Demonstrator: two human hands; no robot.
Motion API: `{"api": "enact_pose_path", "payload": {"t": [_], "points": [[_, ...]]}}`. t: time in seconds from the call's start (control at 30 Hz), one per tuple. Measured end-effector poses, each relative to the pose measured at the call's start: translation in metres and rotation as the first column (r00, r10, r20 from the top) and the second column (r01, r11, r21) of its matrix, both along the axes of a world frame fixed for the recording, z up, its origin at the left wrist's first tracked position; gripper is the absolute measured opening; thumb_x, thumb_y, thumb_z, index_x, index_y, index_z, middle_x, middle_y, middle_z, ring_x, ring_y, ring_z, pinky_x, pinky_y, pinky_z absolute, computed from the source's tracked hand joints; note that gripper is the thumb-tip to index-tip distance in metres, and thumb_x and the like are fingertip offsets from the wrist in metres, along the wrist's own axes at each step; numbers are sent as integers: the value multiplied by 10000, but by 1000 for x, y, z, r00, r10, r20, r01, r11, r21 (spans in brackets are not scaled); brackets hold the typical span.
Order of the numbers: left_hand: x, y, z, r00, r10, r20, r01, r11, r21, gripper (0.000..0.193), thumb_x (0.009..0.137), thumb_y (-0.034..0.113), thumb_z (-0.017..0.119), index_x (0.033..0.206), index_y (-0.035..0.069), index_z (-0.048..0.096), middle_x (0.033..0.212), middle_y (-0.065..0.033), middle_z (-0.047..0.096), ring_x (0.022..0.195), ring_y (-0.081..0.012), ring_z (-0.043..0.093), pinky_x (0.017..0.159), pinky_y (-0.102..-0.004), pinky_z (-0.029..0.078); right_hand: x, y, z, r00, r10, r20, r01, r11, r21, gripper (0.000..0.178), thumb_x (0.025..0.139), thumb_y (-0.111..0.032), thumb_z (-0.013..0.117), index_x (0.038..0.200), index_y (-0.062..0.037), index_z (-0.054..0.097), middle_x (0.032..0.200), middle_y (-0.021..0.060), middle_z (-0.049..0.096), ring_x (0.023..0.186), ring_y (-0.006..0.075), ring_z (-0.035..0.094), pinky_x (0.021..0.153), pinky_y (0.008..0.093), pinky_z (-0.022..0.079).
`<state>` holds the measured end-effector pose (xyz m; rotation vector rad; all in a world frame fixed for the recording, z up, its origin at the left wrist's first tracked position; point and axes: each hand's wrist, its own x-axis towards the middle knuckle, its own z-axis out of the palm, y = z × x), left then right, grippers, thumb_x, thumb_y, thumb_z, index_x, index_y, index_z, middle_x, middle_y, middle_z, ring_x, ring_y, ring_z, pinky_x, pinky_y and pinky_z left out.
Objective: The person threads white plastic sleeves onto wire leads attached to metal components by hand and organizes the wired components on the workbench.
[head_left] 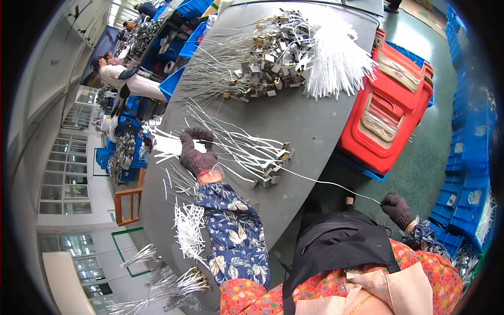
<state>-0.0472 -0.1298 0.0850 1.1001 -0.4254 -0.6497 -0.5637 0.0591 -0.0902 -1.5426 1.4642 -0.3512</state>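
Observation:
My left hand, in a dark knitted glove, is closed around a bundle of thin white tubes over the grey table. Out to the right, beyond the table edge, my gloved right hand pinches the end of a long white wire. That wire runs back to a small group of metal-cased parts on the table. More white wires fan out from this group toward my left hand. Whether the pulled wire is joined to one of the parts, I cannot tell.
A large heap of wired metal parts and a pile of white tubes cover the table's far end. Short tubes lie near my left sleeve. Red stools and blue crates stand right. A co-worker is at far left.

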Motion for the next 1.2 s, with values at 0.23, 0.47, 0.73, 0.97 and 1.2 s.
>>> {"api": "enact_pose_path", "payload": {"t": [0.23,0.47,0.73,0.97,1.2], "points": [[23,4,-17,993,-101,56,101,995,1,224,933,279,572,971,63,619,823,-66,648,681,-199,631,606,-353,547,3,-4,5,998,0,62,1,1000,-8,160,702,-114,636,824,-14,663,807,138,588,804,303,580,704,386,482],[-121,60,-59,654,-755,-41,702,587,403,207,916,186,613,1045,24,626,852,-83,670,762,-169,647,688,-296,539,51,-27,15,966,39,255,-54,997,53,164,720,-106,657,844,1,639,802,122,578,775,258,565,703,363,466],[-42,49,-43,966,-243,-84,251,963,101,299,901,338,621,979,51,651,799,-48,653,752,-161,626,682,-274,514,84,-78,24,897,32,442,-105,984,143,218,731,-80,674,928,8,640,864,86,584,821,199,555,720,324,462],[-116,63,-106,915,-389,-102,382,762,522,239,821,148,713,981,-18,647,908,-62,645,731,-144,627,571,-256,514,242,-165,59,845,360,394,-299,931,-210,595,737,-179,745,1265,-53,502,1161,145,520,1012,241,558,842,353,481],[0,48,-106,826,-561,50,307,523,795,161,801,166,656,769,9,640,606,-34,597,480,-101,536,399,-257,392,268,-277,89,992,122,-29,-116,802,-586,892,694,-368,796,1417,-123,334,1363,191,386,1115,337,540,940,397,471]]}}
